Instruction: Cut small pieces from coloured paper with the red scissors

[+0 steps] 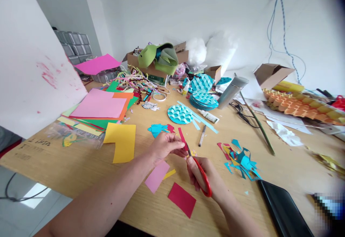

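Near the middle of the table my left hand [169, 145] pinches a narrow strip of red paper [181, 134]. My right hand [202, 174] grips the red-handled scissors [204, 179], whose blades lie against the strip by my left fingertips. How far the blades are apart is hard to see. Just beyond my left hand lies a blue paper fish [156, 129] with a small red paper piece [170, 128] beside it. Below my hands are a pink paper piece [157, 176], a thin yellow strip [169, 174] and a dark red paper rectangle [182, 200].
Yellow paper [125, 142] and a stack of coloured sheets [99, 104] lie to the left. A pen [202, 135], a blue scalloped disc [179, 114] and a glue bottle [208, 116] are beyond my hands. Paper scraps [244, 159] and a black phone-like slab [285, 208] lie right.
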The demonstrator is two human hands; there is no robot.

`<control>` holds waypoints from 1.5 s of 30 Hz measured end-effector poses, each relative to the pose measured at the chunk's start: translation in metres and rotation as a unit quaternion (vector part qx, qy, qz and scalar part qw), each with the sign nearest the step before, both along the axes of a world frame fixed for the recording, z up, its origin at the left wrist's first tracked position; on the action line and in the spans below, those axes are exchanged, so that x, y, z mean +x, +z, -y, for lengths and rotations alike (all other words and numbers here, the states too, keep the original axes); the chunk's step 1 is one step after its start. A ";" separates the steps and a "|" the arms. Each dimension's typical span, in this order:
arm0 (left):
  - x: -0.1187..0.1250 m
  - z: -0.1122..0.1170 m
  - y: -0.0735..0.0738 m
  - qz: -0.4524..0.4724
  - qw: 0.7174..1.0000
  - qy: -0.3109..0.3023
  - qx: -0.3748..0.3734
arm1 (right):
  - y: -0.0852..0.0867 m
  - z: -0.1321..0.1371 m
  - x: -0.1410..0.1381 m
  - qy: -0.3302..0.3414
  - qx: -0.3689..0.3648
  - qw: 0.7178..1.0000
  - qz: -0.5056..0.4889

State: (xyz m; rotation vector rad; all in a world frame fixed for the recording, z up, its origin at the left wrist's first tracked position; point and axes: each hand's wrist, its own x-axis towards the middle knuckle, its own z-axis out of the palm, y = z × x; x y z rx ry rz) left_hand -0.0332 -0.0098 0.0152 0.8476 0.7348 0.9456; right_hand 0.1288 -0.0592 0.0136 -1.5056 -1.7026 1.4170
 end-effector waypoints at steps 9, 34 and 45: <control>0.000 0.000 -0.002 -0.007 1.000 -0.014 -0.004 | 0.001 -0.001 -0.001 0.008 0.012 1.000 0.012; -0.002 -0.001 0.001 -0.020 1.000 0.001 -0.015 | -0.002 0.001 -0.006 -0.031 -0.023 0.999 0.030; -0.001 0.000 0.001 -0.021 1.000 -0.004 -0.012 | 0.000 0.000 -0.005 -0.009 -0.021 0.999 0.023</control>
